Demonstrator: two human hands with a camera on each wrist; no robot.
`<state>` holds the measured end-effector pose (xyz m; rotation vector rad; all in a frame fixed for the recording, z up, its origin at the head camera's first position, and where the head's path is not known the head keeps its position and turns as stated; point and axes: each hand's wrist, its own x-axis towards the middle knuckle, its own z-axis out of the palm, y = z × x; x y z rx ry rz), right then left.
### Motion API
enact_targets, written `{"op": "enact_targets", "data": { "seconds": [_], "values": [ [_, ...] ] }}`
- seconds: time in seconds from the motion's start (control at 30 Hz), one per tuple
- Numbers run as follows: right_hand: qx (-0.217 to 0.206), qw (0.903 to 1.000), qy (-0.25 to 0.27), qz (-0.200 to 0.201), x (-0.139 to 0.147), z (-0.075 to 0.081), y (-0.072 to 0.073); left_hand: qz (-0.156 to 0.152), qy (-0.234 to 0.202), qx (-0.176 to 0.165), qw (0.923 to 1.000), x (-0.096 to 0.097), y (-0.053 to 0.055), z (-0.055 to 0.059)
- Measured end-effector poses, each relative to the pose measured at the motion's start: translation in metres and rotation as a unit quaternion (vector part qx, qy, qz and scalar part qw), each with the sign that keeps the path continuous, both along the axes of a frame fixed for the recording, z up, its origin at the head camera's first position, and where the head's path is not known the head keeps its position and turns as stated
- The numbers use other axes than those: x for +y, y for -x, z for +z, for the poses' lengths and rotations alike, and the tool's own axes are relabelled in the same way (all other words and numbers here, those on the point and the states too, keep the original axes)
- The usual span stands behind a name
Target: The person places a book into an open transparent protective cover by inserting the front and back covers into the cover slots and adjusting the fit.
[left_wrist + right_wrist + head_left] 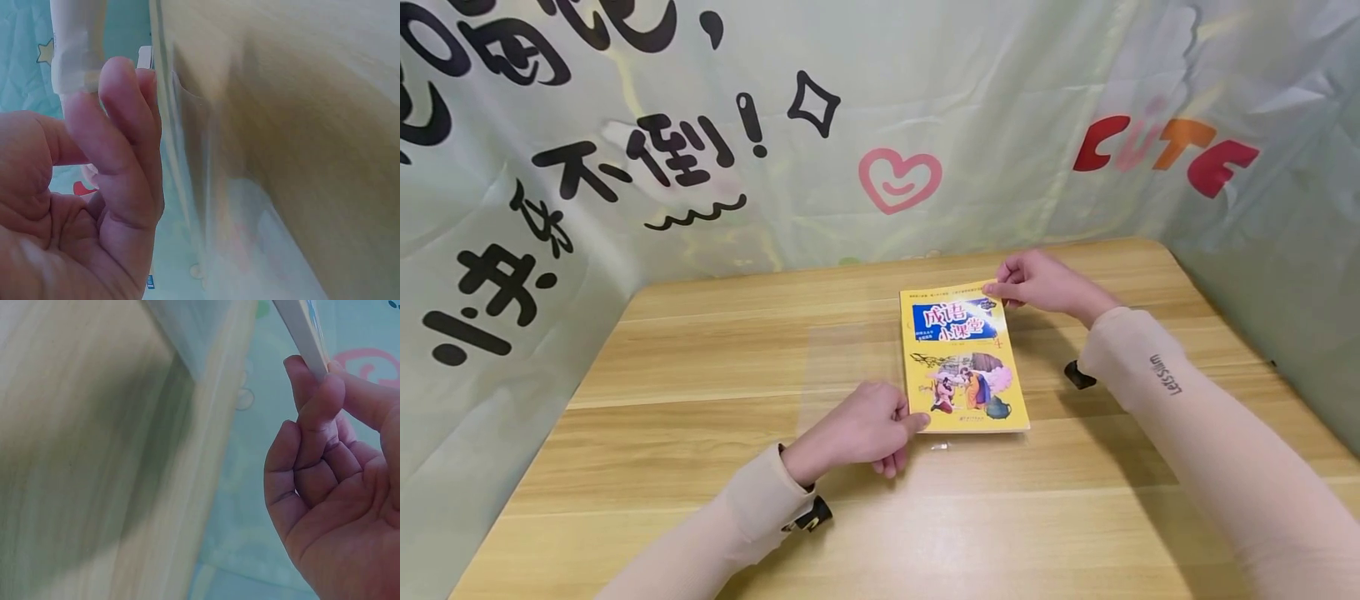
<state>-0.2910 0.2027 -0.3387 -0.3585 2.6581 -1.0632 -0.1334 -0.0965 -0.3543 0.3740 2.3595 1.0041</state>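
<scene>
**Yellow book (961, 346) pinched at two opposite corners**

We see the yellow book between the person's two hands, cover up, at the middle of the wooden table (685, 375) and toward its far side. The left hand (865, 425) pinches the near left corner, thumb on the cover and fingers curled below, so the book reaches away and to the right from that grip. The right hand (1047, 282) pinches the far right corner between thumb and fingers; from there the book extends toward the person and to the left.

In the right wrist view we find the pinched corner clear of the tabletop. Whether any other part of the book touches the wood, we cannot tell. The left wrist view shows us the curled fingers close beside the table, but we cannot make out the book's corner there.

On the cover we notice pink-and-white characters across a blue panel (953, 321), with an illustration (966, 385) of robed figures beneath it. A pale left sleeve (722, 521) and right sleeve (1210, 442) cover the forearms, the latter with dark lettering. Behind the table we see a pale cloth (1000, 100) printed with black characters, a pink heart (897, 191) and the word "CUTE".
</scene>
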Motion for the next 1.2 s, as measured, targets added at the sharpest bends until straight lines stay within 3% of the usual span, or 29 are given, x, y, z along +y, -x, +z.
{"op": "enact_targets", "data": {
  "seconds": [0.37, 0.73, 1.2],
  "values": [
    [-0.016, 0.9994, -0.031, 0.009, -0.004, -0.009, 0.005, 0.003, 0.016, -0.007, 0.9998, 0.001, 0.0, -0.004],
    [0.009, 0.9945, -0.095, 0.043, -0.012, -0.02, 0.006, 0.013, 0.033, -0.02, 0.9991, 0.003, -0.001, -0.013],
    [-0.009, 0.9929, -0.112, 0.039, -0.016, -0.029, 0.007, 0.013, 0.047, -0.03, 0.9983, 0.006, 0.0, -0.02]
  ]
}}
